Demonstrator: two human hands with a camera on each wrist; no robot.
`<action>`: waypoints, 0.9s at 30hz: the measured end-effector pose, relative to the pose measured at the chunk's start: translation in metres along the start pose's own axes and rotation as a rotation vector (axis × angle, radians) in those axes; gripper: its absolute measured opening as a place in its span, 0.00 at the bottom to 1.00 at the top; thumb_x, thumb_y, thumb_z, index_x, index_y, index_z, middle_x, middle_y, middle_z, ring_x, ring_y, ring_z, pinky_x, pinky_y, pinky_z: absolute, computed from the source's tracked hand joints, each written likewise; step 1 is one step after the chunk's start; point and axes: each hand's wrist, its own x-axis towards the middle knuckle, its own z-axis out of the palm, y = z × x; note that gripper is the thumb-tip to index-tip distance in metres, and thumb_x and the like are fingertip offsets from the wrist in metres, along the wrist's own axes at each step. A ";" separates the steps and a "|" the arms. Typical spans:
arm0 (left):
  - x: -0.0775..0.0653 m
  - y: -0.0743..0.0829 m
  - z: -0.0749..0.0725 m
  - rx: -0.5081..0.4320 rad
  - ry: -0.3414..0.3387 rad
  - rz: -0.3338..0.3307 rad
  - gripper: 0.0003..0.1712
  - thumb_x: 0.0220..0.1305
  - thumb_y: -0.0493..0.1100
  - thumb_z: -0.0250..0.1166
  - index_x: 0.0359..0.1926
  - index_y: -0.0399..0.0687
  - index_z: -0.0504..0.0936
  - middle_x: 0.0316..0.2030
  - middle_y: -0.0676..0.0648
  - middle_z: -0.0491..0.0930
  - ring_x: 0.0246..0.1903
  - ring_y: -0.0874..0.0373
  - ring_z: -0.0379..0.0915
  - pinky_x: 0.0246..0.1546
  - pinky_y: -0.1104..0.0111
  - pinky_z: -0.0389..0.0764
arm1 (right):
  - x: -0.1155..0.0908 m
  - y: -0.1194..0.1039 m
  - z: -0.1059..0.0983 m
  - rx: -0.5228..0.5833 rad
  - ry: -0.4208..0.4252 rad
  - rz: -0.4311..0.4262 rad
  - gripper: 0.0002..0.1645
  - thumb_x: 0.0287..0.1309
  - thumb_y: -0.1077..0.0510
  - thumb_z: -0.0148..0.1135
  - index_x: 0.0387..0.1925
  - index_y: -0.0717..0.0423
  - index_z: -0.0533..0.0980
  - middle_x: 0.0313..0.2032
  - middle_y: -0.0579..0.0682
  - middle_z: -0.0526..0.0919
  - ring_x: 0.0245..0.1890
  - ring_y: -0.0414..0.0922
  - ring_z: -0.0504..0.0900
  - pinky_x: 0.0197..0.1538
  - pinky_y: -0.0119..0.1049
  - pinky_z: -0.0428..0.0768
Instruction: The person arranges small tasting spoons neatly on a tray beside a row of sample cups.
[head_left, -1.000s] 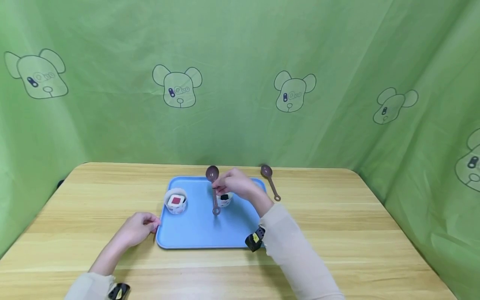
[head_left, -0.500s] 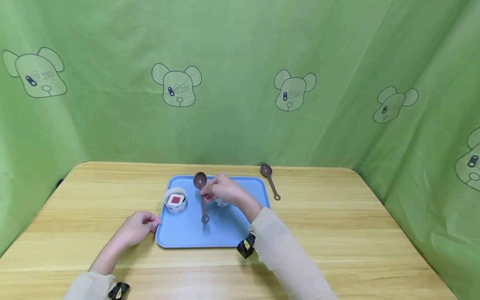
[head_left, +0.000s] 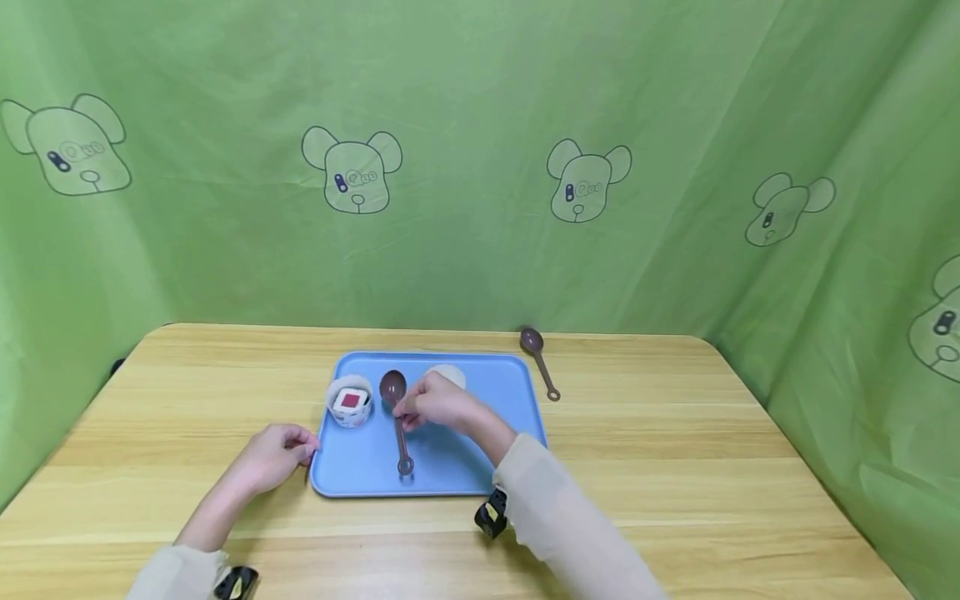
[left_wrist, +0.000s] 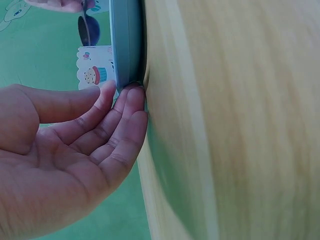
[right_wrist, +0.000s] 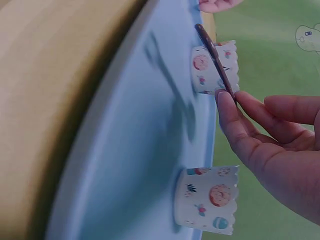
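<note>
Here the left hand (head_left: pixel 273 454) rests on the surface (head_left: pixel 675 467), relaxed fingers touching the left rim of the blue tray (head_left: pixel 495 379) near its front corner, gripping nothing. A paper cup with a red square inside (head_left: pixel 350 402) stands in the tray's left part. Just beside it, the right hand (head_left: pixel 438 404) pinches the held spoon (head_left: pixel 397 421) mid-handle, above the tray; its long axis runs front to back, bowl toward the far edge, ring end toward the near edge. Compared with a second ago, spoon and hand have shifted leftward and nearer, uncovering the second cup (head_left: pixel 447 377), whose contents are largely hidden behind the hand. A spare spoon (head_left: pixel 540 362) lies beyond the tray's far right corner.
</note>
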 end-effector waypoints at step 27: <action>0.001 -0.001 0.000 -0.001 0.004 0.001 0.09 0.62 0.31 0.52 0.37 0.29 0.78 0.29 0.45 0.79 0.32 0.53 0.75 0.35 0.59 0.75 | 0.000 0.017 0.010 0.041 -0.016 0.042 0.12 0.59 0.73 0.47 0.37 0.78 0.76 0.31 0.62 0.80 0.30 0.52 0.81 0.37 0.37 0.80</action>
